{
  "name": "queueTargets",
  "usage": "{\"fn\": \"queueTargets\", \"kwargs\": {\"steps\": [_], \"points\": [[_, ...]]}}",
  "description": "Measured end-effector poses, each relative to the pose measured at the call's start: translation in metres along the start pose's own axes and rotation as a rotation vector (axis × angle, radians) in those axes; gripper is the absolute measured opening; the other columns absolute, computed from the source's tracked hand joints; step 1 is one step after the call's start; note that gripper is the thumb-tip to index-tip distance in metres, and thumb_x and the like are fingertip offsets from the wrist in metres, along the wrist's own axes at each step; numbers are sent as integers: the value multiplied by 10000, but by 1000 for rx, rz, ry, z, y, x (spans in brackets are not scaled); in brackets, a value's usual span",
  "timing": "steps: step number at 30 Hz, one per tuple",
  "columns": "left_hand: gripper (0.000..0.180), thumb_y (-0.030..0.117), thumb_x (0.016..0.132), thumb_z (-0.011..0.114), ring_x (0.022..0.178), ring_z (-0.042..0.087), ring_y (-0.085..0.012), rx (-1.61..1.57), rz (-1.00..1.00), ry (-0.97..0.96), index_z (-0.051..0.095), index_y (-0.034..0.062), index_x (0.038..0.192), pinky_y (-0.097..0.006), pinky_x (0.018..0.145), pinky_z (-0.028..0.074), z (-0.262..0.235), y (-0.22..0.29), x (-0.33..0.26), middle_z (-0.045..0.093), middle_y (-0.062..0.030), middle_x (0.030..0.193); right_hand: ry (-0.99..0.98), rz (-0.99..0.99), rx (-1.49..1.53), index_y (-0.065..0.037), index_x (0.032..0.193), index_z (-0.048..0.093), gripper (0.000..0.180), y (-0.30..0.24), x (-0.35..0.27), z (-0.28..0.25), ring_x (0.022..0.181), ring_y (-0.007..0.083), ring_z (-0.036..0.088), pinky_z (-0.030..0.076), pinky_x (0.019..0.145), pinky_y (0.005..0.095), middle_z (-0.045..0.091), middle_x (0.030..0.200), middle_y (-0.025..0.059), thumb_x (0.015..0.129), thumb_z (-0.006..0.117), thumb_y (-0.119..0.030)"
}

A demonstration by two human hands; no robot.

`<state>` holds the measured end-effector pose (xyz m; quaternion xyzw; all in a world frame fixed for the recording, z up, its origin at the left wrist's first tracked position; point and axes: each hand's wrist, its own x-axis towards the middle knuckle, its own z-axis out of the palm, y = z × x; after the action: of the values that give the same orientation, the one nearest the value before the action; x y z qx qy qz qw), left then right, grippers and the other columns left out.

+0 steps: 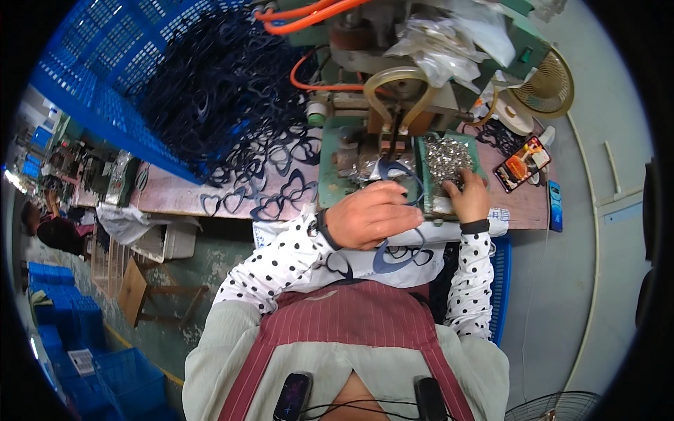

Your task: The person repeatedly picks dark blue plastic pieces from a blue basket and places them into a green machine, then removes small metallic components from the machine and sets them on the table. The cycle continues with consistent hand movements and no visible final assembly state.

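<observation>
My left hand is closed around the middle of a dark blue eyeglass frame front. One of its rims sticks out below my fingers; the other reaches up under the head of a green bench press. At the near part of a green tray, my right hand has its thumb and fingertips drawn together among small shiny metal parts. Whatever is between those fingertips is too small to make out. More dark frame fronts lie on white plastic over my lap.
A large blue basket heaped with dark frame fronts leans at the left, with some spilled onto the bench. Orange air hoses cross above. Phones, a fan and a wall flank the right side. Another person works far left.
</observation>
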<state>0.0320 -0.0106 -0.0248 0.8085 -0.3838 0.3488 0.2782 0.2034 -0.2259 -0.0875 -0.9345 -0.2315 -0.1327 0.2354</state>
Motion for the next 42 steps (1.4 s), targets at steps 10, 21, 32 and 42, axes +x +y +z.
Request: {"fn": "queueTargets", "kwargs": {"steps": [10,21,32,42], "points": [[394,121,791,655,1167,548,-236,282,-228,76,657,170,1182,-458,998,375,2,39,-7,595,-44,1292,160,-77,109,-53,899,651,193,14,4,24,848,341,612,481,734,433,635,892,148,836,690,-231],[401,349,956,555,673,604,-416,838,-1461,86,648,-4,789,-465,608,462,-54,31,-212,604,-219,645,321,67,459,-82,850,691,96,3,-1,22,775,295,634,504,691,384,645,840,102,800,693,-164],[574,585,876,530,858,629,-397,1012,-1676,-162,739,52,826,-530,694,478,-52,-43,-203,659,-200,884,323,64,471,-81,882,658,75,5,-1,21,748,339,646,506,656,422,672,822,129,813,674,-106],[359,408,804,654,767,650,-310,518,-1658,275,735,60,767,-401,667,476,-59,-73,-236,692,-123,782,261,-34,604,-59,992,656,131,-41,10,-3,694,305,677,525,627,378,682,785,149,864,630,-59]]}}
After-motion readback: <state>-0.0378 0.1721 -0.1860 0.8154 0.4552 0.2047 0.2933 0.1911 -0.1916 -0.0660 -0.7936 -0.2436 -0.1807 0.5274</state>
